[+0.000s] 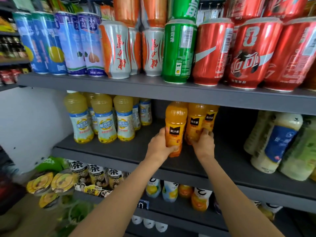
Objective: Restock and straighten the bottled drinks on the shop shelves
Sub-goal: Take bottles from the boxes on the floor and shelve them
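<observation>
On the middle dark grey shelf (119,151) stand three orange juice bottles in a row running back. My left hand (158,146) grips the front orange bottle (175,124) round its lower part. My right hand (203,144) grips the base of the second orange bottle (195,122) just behind it. A third orange bottle (211,117) stands further back. To the left stand several pale yellow juice bottles (102,120) with white and blue labels.
Upright cans fill the top shelf (153,88): blue ones (49,43), silver-orange, a green one (178,52) and red ones (246,55). Pale tea bottles (275,142) lean at the right of the middle shelf. Lower shelves hold tea bottles (95,175) and small juice bottles (200,199).
</observation>
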### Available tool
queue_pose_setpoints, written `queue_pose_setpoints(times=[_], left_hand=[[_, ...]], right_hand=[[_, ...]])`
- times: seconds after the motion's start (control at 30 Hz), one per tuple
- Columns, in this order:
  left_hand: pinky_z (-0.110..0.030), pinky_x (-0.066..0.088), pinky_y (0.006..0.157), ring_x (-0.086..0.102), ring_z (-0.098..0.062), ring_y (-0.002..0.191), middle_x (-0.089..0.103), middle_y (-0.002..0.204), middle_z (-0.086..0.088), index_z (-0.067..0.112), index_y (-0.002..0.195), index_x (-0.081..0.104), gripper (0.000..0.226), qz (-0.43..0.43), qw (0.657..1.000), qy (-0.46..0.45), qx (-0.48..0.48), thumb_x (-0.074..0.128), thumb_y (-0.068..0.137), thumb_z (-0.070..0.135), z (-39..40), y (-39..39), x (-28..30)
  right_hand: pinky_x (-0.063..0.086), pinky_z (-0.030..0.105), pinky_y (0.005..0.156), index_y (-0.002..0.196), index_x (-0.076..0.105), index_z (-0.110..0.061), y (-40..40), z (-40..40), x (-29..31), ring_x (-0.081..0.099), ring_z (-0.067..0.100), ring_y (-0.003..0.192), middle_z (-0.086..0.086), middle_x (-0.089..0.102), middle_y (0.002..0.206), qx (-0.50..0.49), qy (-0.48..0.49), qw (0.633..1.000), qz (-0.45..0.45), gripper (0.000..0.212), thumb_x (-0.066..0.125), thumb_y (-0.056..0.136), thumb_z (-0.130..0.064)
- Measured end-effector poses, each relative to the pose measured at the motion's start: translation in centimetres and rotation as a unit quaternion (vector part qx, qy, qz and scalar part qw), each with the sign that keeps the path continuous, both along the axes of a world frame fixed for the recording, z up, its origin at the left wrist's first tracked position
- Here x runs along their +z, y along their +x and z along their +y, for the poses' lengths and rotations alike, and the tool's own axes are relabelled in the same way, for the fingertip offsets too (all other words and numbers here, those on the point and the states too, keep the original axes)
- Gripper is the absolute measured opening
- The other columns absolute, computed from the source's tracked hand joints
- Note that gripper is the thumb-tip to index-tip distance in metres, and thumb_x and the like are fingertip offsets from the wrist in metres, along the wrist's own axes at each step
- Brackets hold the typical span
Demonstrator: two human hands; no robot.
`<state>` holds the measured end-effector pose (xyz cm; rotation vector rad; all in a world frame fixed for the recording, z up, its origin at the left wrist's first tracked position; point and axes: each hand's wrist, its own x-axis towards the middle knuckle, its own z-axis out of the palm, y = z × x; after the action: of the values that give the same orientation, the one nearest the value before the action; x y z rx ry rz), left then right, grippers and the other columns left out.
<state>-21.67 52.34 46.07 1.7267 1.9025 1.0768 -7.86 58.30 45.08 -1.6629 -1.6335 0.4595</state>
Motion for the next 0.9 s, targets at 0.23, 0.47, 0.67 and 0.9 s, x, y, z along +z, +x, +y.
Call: queue_pose_setpoints(times=[0.23, 0.47, 0.67, 0.9], left_hand=[[-0.040, 0.039, 0.102, 0.046, -0.027, 0.125, 0.051, 0.132, -0.008, 0.016, 0.141, 0.030, 0.070, 0.051, 0.998, 0.010, 0.040, 0.068, 0.082, 0.025, 1.9, 1.3, -0.6], [-0.039, 0.044, 0.095, 0.054, -0.029, 0.114, 0.056, 0.125, -0.015, 0.011, 0.140, 0.032, 0.052, 0.058, 0.996, 0.048, 0.054, 0.050, 0.091, 0.009, 0.1, 0.7, -0.8], [-0.025, 0.041, 0.086, 0.051, -0.015, 0.103, 0.051, 0.112, 0.000, 0.012, 0.122, 0.049, 0.040, -0.025, 0.978, 0.178, 0.106, 0.051, 0.085, -0.001, -11.4, -3.8, -6.0], [-0.034, 0.040, 0.089, 0.054, -0.031, 0.104, 0.057, 0.109, -0.015, 0.002, 0.114, 0.053, 0.033, -0.027, 0.955, -0.019, 0.294, 0.057, 0.081, -0.003, -31.6, -14.3, -19.7]], right_hand=[[0.043, 0.042, 0.090, 0.131, 0.040, 0.000, 2.5, -1.6, -0.3, 0.052, 0.039, 0.110, 0.023, 0.049, 0.123, 0.020, 0.032, 0.999, 0.006, 0.047, 0.058, 0.088, -0.007], [0.046, 0.036, 0.080, 0.121, 0.049, -0.002, 3.3, -4.9, 1.3, 0.059, 0.030, 0.099, 0.016, 0.058, 0.112, 0.058, 0.107, 0.993, -0.007, 0.036, 0.056, 0.087, -0.004], [0.048, 0.035, 0.076, 0.115, 0.051, -0.006, -0.6, -12.0, -0.1, 0.059, 0.023, 0.086, 0.007, 0.058, 0.100, 0.169, 0.142, 0.975, -0.036, 0.030, 0.056, 0.085, -0.003], [0.043, 0.033, 0.071, 0.124, 0.042, -0.012, -11.4, -22.9, -11.6, 0.056, 0.024, 0.088, 0.009, 0.055, 0.105, 0.426, -0.170, 0.864, -0.208, 0.031, 0.049, 0.094, -0.017]])
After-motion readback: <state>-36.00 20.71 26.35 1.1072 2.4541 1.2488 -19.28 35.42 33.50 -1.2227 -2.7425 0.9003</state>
